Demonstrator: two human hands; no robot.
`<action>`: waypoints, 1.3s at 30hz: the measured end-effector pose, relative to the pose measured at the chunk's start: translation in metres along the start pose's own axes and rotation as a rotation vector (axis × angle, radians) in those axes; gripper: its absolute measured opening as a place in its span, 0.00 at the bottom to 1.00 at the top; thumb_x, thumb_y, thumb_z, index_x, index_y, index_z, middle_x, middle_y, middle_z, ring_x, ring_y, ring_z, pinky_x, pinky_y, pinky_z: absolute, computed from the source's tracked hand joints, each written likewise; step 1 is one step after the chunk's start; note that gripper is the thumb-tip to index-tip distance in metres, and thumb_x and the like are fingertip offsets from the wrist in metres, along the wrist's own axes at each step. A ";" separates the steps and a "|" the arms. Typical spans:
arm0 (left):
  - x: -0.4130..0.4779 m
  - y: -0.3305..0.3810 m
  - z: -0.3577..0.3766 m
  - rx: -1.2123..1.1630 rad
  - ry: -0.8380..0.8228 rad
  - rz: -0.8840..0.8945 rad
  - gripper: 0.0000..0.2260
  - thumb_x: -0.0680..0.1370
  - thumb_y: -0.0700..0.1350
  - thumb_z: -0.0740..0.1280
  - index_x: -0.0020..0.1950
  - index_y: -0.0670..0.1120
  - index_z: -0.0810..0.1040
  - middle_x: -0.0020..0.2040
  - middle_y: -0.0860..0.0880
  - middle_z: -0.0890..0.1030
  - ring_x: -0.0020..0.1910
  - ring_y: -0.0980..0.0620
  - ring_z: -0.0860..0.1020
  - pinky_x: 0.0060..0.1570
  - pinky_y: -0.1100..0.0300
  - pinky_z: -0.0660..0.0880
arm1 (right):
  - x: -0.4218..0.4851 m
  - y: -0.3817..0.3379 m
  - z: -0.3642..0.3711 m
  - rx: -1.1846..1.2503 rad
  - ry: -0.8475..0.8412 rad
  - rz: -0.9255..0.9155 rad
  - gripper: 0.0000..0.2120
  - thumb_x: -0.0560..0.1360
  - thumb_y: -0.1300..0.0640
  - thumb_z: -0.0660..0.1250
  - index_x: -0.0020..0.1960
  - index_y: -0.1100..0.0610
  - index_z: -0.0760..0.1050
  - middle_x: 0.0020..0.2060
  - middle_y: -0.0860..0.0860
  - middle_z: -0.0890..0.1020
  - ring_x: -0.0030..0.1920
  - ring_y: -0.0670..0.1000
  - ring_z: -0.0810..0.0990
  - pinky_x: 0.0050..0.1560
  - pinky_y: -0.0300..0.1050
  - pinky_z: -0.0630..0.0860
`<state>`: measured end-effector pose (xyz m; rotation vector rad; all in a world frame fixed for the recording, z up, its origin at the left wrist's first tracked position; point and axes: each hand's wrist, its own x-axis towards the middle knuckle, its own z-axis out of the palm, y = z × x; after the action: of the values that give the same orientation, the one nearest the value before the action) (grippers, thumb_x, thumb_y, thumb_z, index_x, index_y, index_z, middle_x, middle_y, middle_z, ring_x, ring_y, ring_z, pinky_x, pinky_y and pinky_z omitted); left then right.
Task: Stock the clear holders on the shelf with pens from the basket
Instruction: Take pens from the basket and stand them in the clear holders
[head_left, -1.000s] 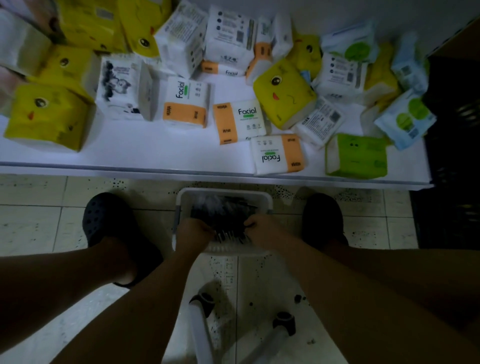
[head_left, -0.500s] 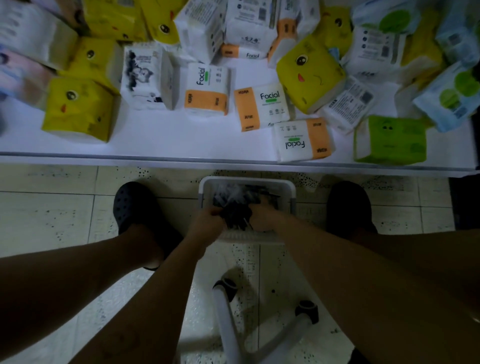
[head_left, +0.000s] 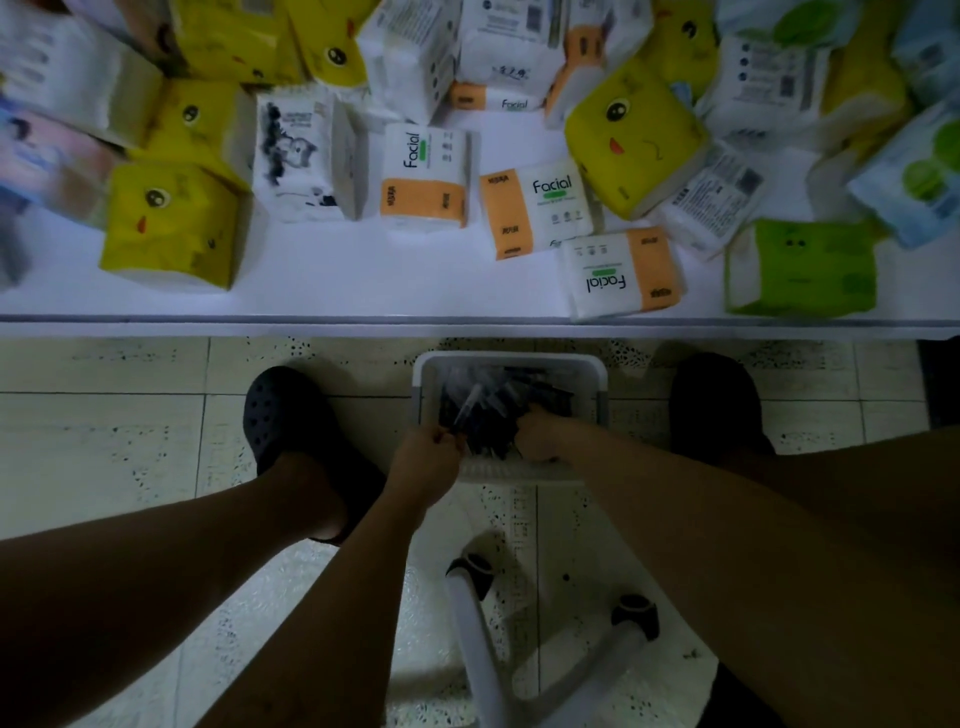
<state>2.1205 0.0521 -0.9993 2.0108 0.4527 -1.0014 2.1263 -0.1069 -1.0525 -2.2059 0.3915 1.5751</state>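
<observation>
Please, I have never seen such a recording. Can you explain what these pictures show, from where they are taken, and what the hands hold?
There is no machine here: a person works with bare hands. All pictures come from one camera worn on the person's head, looking down. The left hand and the right hand reach into a white basket on the tiled floor and close around a bunch of dark pens. Above is a white shelf covered with tissue packs. The clear holders are not in view.
</observation>
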 end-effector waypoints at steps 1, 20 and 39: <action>0.000 0.000 -0.001 0.000 0.010 0.012 0.13 0.81 0.42 0.58 0.39 0.47 0.75 0.33 0.49 0.74 0.29 0.56 0.70 0.24 0.69 0.65 | 0.000 0.000 0.002 -0.003 0.018 0.008 0.17 0.83 0.63 0.51 0.67 0.67 0.69 0.64 0.61 0.74 0.64 0.60 0.72 0.70 0.53 0.62; -0.003 0.028 0.022 -0.154 0.062 0.135 0.13 0.83 0.53 0.55 0.50 0.47 0.75 0.41 0.49 0.78 0.39 0.55 0.77 0.30 0.68 0.72 | -0.040 0.002 0.001 0.410 0.654 -0.214 0.07 0.76 0.65 0.64 0.48 0.59 0.80 0.46 0.55 0.82 0.47 0.54 0.80 0.50 0.51 0.79; -0.108 0.152 0.007 -0.075 0.055 0.749 0.12 0.80 0.55 0.62 0.43 0.51 0.79 0.31 0.55 0.77 0.32 0.52 0.74 0.36 0.57 0.70 | -0.207 0.032 -0.049 0.824 1.053 -0.556 0.04 0.77 0.58 0.68 0.48 0.58 0.77 0.37 0.53 0.81 0.39 0.53 0.83 0.39 0.44 0.79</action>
<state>2.1445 -0.0396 -0.8383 1.9021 -0.2352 -0.4520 2.0850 -0.1590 -0.8477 -1.9703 0.5093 -0.1477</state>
